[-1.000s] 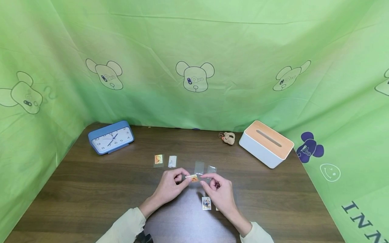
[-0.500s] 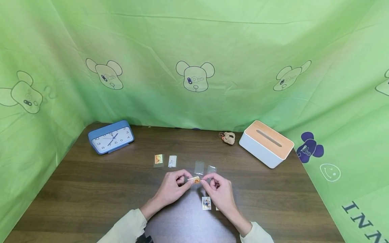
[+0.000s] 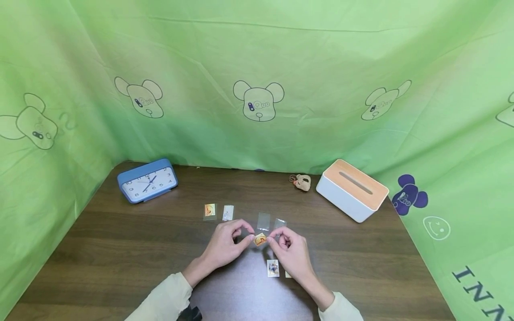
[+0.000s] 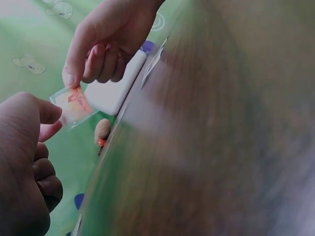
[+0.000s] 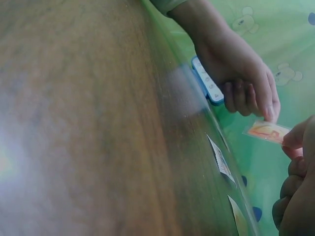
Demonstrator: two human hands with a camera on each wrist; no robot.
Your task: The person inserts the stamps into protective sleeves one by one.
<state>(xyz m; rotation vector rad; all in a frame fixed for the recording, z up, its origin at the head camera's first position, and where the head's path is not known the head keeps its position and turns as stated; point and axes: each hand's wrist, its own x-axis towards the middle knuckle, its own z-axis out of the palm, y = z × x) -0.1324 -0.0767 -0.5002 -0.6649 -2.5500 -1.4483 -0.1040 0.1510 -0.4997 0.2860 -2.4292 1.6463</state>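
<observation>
A small orange and yellow postage stamp (image 3: 260, 239) in a clear plastic sleeve is held up above the table between both hands. My right hand (image 3: 295, 254) pinches its right edge between thumb and index finger. At the opposite edge are the thumb and index tips of my left hand (image 3: 225, 245), pinching its corner. The left wrist view shows the stamp (image 4: 77, 104) tilted, with clear film around the print. Below the hands lies a stamp with a blue figure (image 3: 273, 268). Another pale stamp (image 3: 288, 274) is mostly hidden by the right hand.
Two clear sleeves, one flat (image 3: 263, 221) and one glossy (image 3: 280, 222), lie just beyond the hands. Further left are a sleeved orange stamp (image 3: 209, 211) and a sleeved pale stamp (image 3: 228, 213). A blue clock (image 3: 147, 182), a beige trinket (image 3: 302, 182) and a tissue box (image 3: 352, 191) stand at the back.
The right fingers have closed on the stamp's right edge. The stamp has shifted slightly right and turned, so its orange picture shows more fully.
</observation>
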